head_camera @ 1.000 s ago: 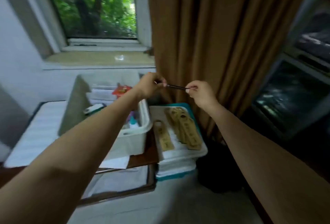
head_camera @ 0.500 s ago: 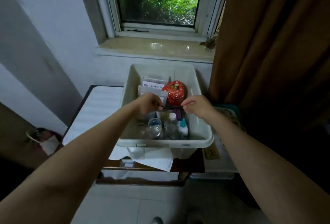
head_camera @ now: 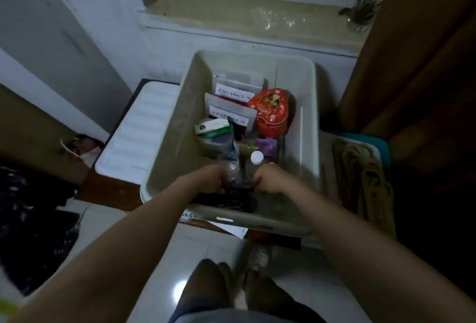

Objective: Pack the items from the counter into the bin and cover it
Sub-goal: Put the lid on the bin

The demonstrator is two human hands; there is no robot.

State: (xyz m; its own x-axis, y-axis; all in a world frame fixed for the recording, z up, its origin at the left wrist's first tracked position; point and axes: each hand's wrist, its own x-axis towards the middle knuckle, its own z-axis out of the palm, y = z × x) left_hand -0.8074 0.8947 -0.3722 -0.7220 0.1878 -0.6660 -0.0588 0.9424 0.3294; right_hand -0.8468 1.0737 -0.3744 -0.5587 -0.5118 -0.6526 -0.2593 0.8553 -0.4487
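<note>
Head view looked down into the bin (head_camera: 175, 127) at the middle of the frame, on the worktop (head_camera: 108, 189). My left hand (head_camera: 206, 178) and right hand (head_camera: 269, 177) were low at its near end, each seeming to pinch one end of a thin dark stick (head_camera: 238, 189), though blur left my fingers unclear. Already packed were the labelled pouches (head_camera: 231, 109), a red tin (head_camera: 270, 111), a green-and-white box (head_camera: 212, 127) and clear bottles (head_camera: 253, 165). I judged the packing nearly done: the stick was not yet released, and the white ribbed lid (head_camera: 139, 129) lay left of the bin, not yet on.
</note>
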